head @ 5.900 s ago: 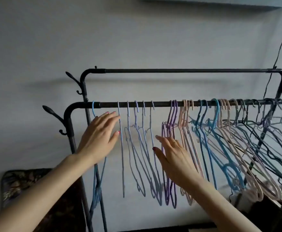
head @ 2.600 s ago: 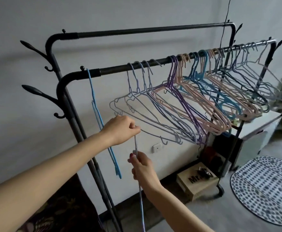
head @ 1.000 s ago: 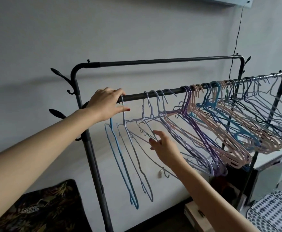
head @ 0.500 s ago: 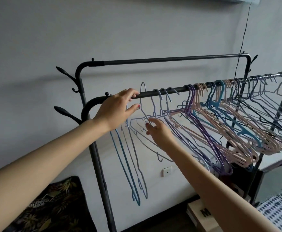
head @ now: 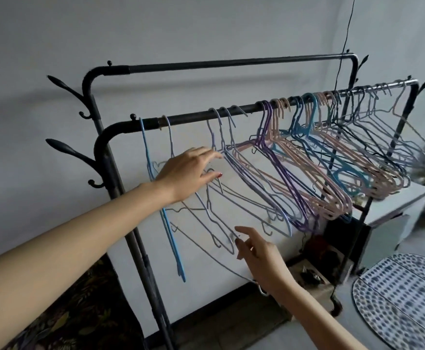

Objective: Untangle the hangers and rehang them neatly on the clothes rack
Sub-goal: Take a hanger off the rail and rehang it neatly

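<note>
Reaching into pale hangers (head: 231, 198), left hand (head: 188, 173), right hand (head: 259, 253).

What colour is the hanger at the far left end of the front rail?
Bright blue hanger, clearest in the head view.

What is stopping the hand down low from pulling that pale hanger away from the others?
The right hand sits at the low end of a pale blue hanger. Neighbouring pale hangers cross its wires, and the left hand reaches in among them higher up. Nothing else visible blocks it.
</note>
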